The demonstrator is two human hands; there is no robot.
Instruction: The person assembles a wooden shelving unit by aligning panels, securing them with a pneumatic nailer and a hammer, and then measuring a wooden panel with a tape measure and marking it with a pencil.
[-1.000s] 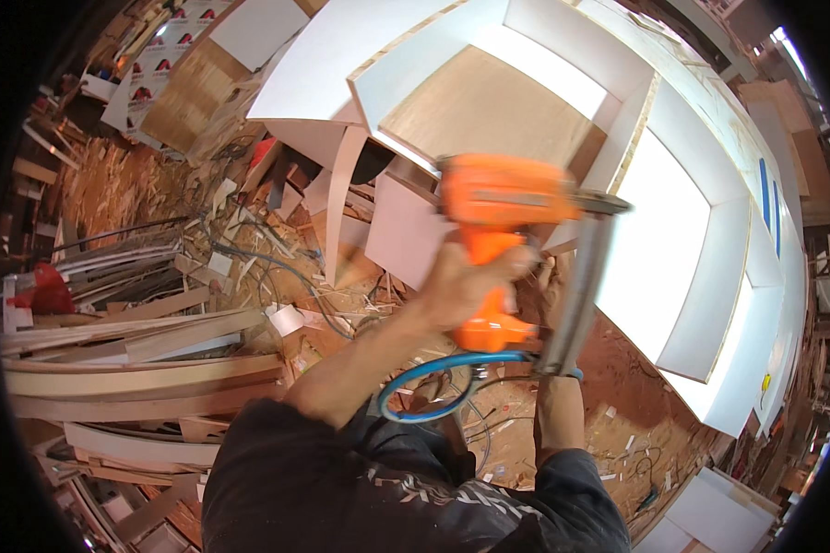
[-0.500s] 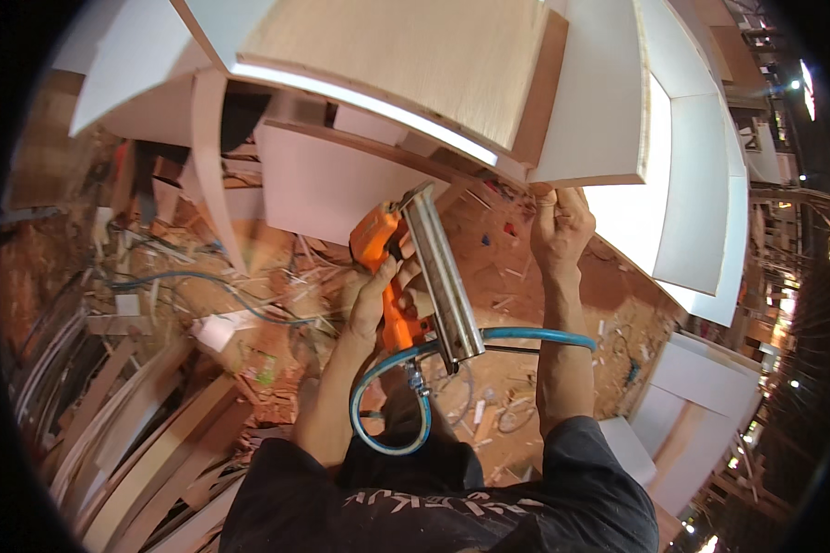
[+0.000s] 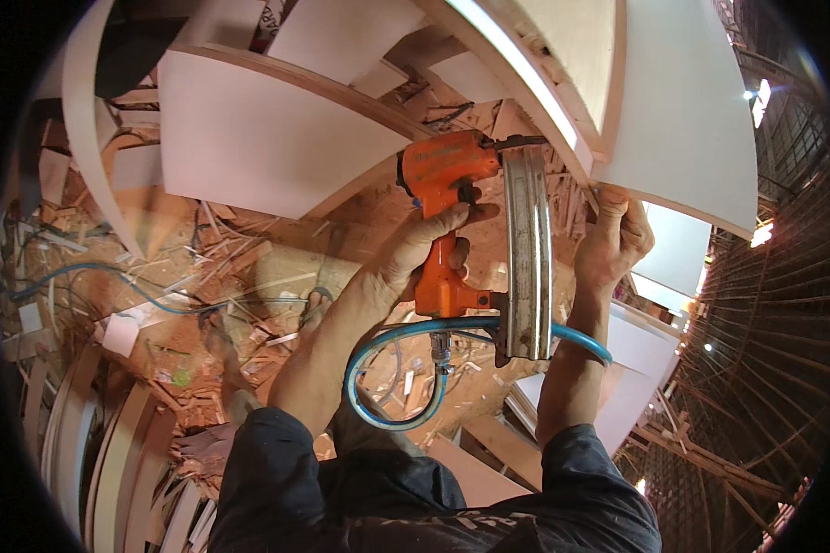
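My left hand (image 3: 424, 244) is wrapped round the grip of an orange air nail gun (image 3: 447, 166) with a long metal magazine (image 3: 528, 258). The gun's nose points right, close to the lower edge of a wooden cabinet (image 3: 563, 106); whether it touches is unclear. A blue air hose (image 3: 387, 336) loops from the base of the grip and passes across my right forearm. My right hand (image 3: 615, 237) has its fingers closed at the bottom corner of the cabinet's white panel (image 3: 678, 120). Some of those fingertips are hidden under the edge.
A large white board (image 3: 277, 138) stands beyond the gun. Wood strips (image 3: 124, 461) are stacked at lower left, and offcuts litter the floor. More white panels (image 3: 636, 346) lie at right. Another person's foot (image 3: 315, 309) shows left of my left arm.
The nail gun has risen and moved right with my left hand, its nose now near the cabinet's edge. My right hand stays at the panel's corner while the view has shifted.
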